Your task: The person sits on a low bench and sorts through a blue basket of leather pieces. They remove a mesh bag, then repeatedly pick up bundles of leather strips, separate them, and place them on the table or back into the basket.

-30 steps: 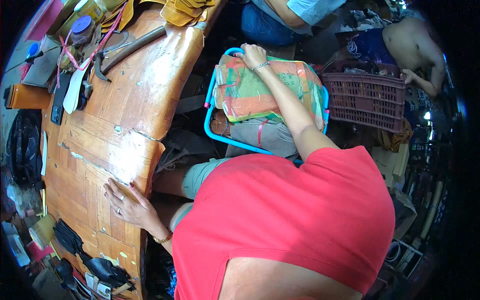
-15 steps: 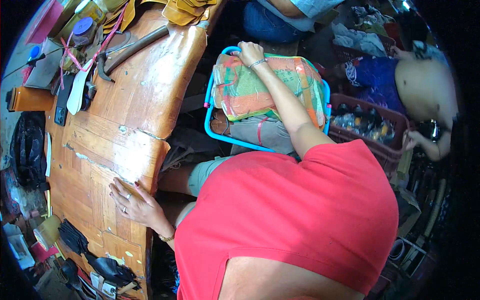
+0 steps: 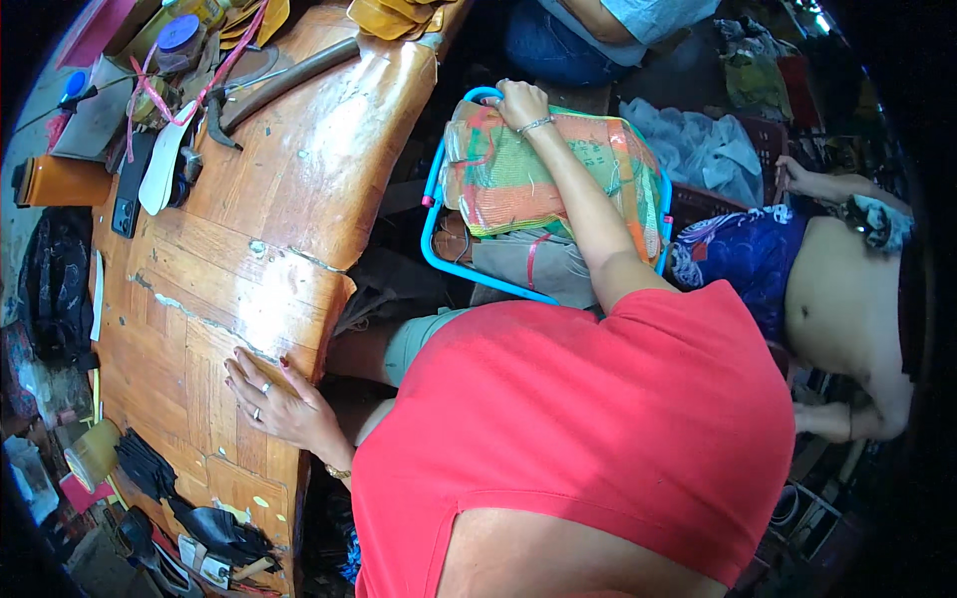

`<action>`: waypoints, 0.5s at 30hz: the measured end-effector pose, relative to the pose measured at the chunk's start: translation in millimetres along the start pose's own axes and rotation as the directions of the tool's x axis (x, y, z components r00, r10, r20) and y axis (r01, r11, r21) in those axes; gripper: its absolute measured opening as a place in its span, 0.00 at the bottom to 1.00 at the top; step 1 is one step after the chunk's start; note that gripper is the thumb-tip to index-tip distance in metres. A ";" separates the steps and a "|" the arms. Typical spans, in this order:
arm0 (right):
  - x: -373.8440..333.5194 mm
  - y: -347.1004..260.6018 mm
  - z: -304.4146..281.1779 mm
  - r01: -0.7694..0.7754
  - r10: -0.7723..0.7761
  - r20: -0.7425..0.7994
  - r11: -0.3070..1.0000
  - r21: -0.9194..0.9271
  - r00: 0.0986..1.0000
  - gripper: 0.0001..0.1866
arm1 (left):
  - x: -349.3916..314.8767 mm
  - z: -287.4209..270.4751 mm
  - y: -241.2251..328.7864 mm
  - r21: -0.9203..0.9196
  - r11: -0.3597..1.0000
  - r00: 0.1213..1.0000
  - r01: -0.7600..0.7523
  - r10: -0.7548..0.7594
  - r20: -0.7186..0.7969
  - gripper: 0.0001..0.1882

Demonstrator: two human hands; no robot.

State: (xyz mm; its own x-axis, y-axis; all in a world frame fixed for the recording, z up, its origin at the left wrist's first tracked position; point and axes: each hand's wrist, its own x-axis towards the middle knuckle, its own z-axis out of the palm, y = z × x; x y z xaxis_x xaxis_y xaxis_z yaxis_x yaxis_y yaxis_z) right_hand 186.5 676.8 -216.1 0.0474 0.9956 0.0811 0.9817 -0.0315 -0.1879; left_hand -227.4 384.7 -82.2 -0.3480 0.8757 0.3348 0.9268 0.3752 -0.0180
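Observation:
My left hand (image 3: 284, 407) lies flat on the edge of the wooden table (image 3: 150, 329), fingers spread, a ring and a bracelet on it. Reaching forward, my right hand (image 3: 522, 104) has its fingers wrapped round the far left corner of a light blue tubular frame (image 3: 432, 187). Within that frame sits a folded woven mesh sack (image 3: 538, 169) in green, orange and yellow. Grey material (image 3: 523, 261) tied with a red strip lies just below the sack. My right forearm passes over the sack and hides part of it.
On the table lie a hammer (image 3: 289, 85), a phone (image 3: 128, 199), tan leather pieces (image 3: 394, 18) and a tape roll (image 3: 93, 453). A bare-bellied person (image 3: 842, 299) is close on my right, beside a crate of plastic bags (image 3: 773, 159). Another person (image 3: 568, 45) sits beyond the frame.
The person on my right has shifted nearer. The crate of small items in front of them no longer shows. My hands keep their places while the view has shifted slightly.

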 end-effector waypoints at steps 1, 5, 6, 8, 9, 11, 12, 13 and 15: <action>0.7 0.4 0.1 0.000 0.000 -0.002 1.000 -0.001 1.000 0.20 | 1.1 0.5 0.1 0.003 1.000 1.000 0.000 0.000 0.003 0.29; 1.2 -4.5 -1.9 0.004 -0.004 0.008 1.000 -0.002 1.000 0.19 | -0.9 1.0 -0.6 0.018 1.000 1.000 0.016 -0.016 0.008 0.29; 0.3 -3.8 -2.4 0.003 -0.003 -0.001 1.000 -0.004 1.000 0.19 | -0.4 1.6 -0.4 0.017 1.000 1.000 0.013 -0.014 0.008 0.29; -1.1 -2.5 -3.0 0.003 -0.003 -0.020 1.000 -0.007 1.000 0.19 | 0.2 2.5 0.4 0.015 1.000 1.000 0.010 -0.011 0.007 0.29; -0.9 -2.9 -4.2 0.006 -0.006 -0.020 1.000 -0.005 1.000 0.19 | 0.3 1.6 1.2 -0.001 1.000 1.000 0.015 -0.015 0.016 0.29; -0.1 -3.7 -6.7 0.011 -0.011 -0.021 1.000 0.001 1.000 0.19 | 0.7 -1.0 3.0 -0.033 0.999 0.999 0.024 -0.023 0.034 0.30; -0.6 -2.5 -6.7 0.007 -0.007 -0.016 1.000 -0.002 1.000 0.19 | 1.4 -1.0 3.3 -0.032 0.999 0.999 0.025 -0.024 0.039 0.30; -1.2 -1.3 -6.5 0.003 -0.003 -0.011 1.000 -0.004 1.000 0.19 | 2.1 -0.9 3.3 -0.032 0.999 0.999 0.026 -0.025 0.044 0.30; -1.0 -1.2 -5.5 0.006 -0.006 -0.006 1.000 -0.007 1.000 0.19 | 2.1 -1.6 3.5 -0.022 0.999 0.999 0.027 -0.026 0.038 0.30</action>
State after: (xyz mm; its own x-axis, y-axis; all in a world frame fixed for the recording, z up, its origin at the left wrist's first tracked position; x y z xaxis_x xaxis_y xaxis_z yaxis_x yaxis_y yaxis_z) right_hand 186.3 675.4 -210.6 0.0430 0.9952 0.0878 0.9833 -0.0266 -0.1802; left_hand -224.7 387.4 -80.0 -0.3767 0.8766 0.2995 0.9202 0.3914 0.0120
